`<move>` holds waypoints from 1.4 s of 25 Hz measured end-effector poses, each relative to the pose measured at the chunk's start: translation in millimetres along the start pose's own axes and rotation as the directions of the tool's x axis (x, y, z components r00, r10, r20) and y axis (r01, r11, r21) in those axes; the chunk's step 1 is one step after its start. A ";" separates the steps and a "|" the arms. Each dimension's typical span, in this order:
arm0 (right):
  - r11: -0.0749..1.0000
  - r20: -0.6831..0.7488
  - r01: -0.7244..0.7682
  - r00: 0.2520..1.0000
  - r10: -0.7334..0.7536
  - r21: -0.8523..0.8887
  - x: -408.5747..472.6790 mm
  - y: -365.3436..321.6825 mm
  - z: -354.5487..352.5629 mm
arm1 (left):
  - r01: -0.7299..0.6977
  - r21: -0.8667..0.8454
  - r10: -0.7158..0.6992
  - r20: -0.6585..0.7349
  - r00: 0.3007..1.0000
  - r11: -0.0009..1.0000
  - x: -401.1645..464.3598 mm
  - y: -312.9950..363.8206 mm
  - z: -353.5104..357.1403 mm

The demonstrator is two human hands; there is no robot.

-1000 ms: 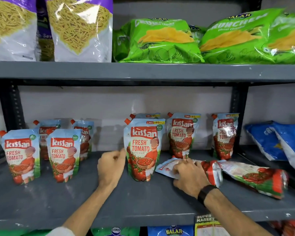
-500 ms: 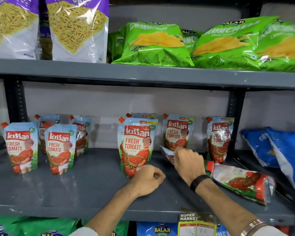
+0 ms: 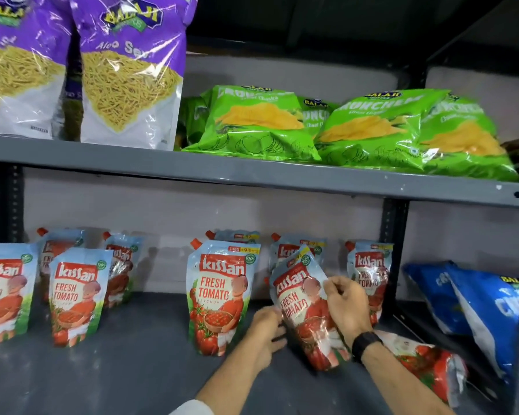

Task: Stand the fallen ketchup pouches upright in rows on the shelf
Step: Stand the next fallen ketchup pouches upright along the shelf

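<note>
My right hand grips a red and blue ketchup pouch by its right edge, holding it tilted left above the grey shelf. My left hand touches the pouch's lower left side with fingers spread. A further pouch lies fallen on the shelf behind my right wrist. Right beside my left hand, an upright pouch stands with others behind it. A group of standing pouches is at the left, and one pouch stands at the back right.
Blue snack bags lean at the shelf's right end by a black upright post. The shelf above carries green chip bags and purple sev bags. Bare grey shelf lies between the two pouch groups.
My right hand has lifted the fallen pouch off the shelf and turned it nearly upright. My left hand moved right and opened against its lower side. The camera tilted up.
</note>
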State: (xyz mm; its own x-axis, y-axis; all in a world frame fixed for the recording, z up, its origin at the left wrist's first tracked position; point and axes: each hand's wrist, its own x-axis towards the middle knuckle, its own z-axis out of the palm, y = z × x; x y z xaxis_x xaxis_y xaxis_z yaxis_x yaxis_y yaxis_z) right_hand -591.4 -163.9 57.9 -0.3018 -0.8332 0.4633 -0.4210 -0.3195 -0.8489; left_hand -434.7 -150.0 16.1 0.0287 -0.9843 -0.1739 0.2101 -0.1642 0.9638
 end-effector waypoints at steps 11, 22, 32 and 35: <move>0.858 0.013 -0.208 0.973 0.229 0.470 20.4 10.7 -0.3 | -0.381 0.068 0.382 -0.321 0.867 0.922 -10.6 45.7 30.3; 0.794 0.045 -0.280 0.951 0.305 0.539 25.9 20.7 -1.6 | -0.459 0.484 0.653 -0.388 0.651 0.745 1.0 57.4 28.0; 0.861 0.129 -0.280 0.960 0.249 0.424 9.9 34.7 -3.1 | -0.394 0.677 0.725 -0.309 0.615 0.622 -3.8 29.7 1.9; 0.875 0.135 -0.274 0.962 0.239 0.399 9.9 35.6 -4.5 | -0.413 0.679 0.732 -0.275 0.623 0.607 -3.0 30.3 -3.5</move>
State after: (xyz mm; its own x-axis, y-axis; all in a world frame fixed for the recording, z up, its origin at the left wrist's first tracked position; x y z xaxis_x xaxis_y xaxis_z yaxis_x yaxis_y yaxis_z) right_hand -613.2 -181.5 33.4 -0.2751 -0.9386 0.2081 0.0549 -0.2315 -0.9713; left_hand -425.0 -151.8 45.2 0.4407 -0.7159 0.5415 -0.5475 0.2637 0.7942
